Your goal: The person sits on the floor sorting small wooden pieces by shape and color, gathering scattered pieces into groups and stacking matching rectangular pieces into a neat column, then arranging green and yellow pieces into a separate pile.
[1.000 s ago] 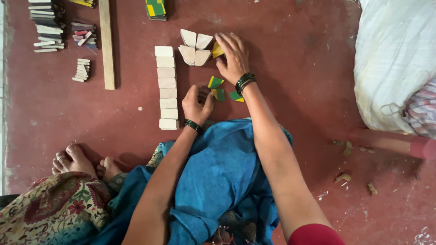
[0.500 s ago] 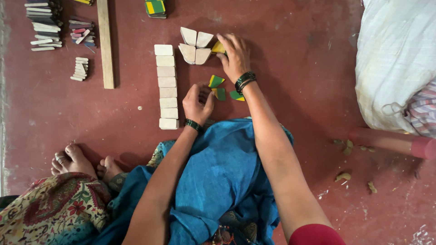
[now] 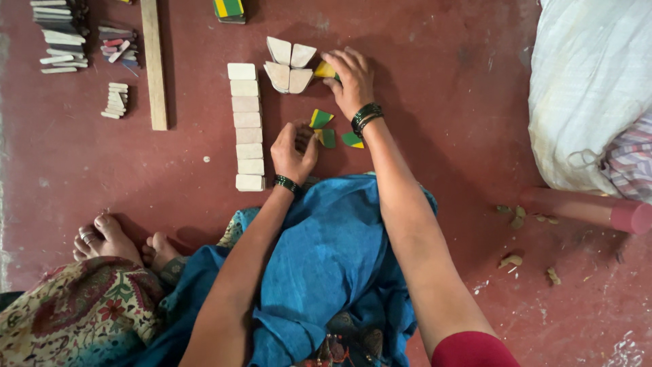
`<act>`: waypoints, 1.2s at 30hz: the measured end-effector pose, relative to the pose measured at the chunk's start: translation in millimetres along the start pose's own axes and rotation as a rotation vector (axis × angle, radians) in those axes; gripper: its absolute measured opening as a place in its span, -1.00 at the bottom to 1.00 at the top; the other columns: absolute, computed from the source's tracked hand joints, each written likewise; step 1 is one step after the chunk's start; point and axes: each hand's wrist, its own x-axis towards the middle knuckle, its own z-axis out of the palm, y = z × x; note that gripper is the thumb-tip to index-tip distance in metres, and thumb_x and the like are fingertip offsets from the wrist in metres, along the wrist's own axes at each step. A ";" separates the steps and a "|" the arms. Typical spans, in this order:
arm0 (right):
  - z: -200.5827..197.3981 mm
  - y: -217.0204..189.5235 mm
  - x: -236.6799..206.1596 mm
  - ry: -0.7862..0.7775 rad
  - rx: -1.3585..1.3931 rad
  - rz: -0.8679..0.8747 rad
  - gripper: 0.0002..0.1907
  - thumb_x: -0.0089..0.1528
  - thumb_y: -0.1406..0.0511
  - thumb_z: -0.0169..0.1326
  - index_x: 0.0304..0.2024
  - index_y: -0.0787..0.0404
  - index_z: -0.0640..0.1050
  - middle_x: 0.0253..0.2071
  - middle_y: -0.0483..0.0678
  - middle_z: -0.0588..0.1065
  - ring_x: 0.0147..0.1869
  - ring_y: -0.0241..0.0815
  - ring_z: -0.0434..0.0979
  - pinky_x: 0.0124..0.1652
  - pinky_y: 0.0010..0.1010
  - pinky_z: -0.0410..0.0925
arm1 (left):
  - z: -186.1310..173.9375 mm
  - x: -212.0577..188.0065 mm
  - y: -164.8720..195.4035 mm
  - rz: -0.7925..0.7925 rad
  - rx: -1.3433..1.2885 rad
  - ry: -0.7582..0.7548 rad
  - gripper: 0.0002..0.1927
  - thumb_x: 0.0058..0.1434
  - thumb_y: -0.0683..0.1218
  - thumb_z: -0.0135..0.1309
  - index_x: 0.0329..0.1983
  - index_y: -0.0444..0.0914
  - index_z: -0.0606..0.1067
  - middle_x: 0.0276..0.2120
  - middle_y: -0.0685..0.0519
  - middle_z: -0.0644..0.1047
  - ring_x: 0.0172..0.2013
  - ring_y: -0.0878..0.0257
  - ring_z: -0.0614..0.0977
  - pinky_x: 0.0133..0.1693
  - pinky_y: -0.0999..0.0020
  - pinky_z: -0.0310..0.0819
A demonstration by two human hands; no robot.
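My right hand (image 3: 350,78) reaches forward and pinches a yellow wedge-shaped wooden piece (image 3: 324,70), holding it against a cluster of plain pale wedge pieces (image 3: 288,64) on the red floor. My left hand (image 3: 293,148) rests nearer to me, fingers curled over a piece that I cannot make out. Between the hands lie three green-and-yellow wedge pieces (image 3: 321,119). A column of several plain rectangular wooden blocks (image 3: 247,126) runs along the left of my left hand.
A long wooden strip (image 3: 153,64) lies at the left, with stacks of small pale and coloured sticks (image 3: 58,34) beyond it. A green-yellow block (image 3: 229,9) sits at the top. A white sack (image 3: 587,88) stands at the right. Another person's bare feet (image 3: 112,241) are at lower left.
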 end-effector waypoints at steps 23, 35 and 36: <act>-17.3 -34.4 -47.1 -0.318 0.116 0.069 -0.57 -0.05 0.23 0.49 -0.33 0.19 0.49 -0.33 0.01 0.55 -0.18 0.00 0.58 -0.20 -0.16 0.43 | -7.6 -17.2 -13.3 0.266 0.273 0.000 -0.32 0.01 -0.21 0.14 0.28 -0.25 0.35 0.11 -0.16 0.44 0.14 -0.17 0.46 0.20 0.02 0.40; -47.5 19.3 -28.8 -0.296 1.173 0.540 -0.71 0.38 0.35 0.06 0.16 0.26 0.52 -0.07 -0.11 0.61 -0.16 -0.37 0.61 -0.20 -0.54 0.47 | -5.6 -12.2 -9.7 0.153 0.192 -0.049 -0.44 0.13 -0.23 0.14 0.24 -0.26 0.40 -0.17 -0.03 0.54 -0.14 0.05 0.60 -0.06 0.16 0.55; -47.7 20.5 -28.9 -0.279 1.184 0.558 -0.71 0.39 0.34 0.06 0.16 0.27 0.53 -0.07 -0.11 0.60 -0.18 -0.37 0.60 -0.21 -0.55 0.46 | -5.4 -11.7 -9.8 0.154 0.176 -0.046 -0.45 0.13 -0.23 0.15 0.24 -0.27 0.40 -0.18 -0.02 0.54 -0.16 0.07 0.61 -0.08 0.18 0.56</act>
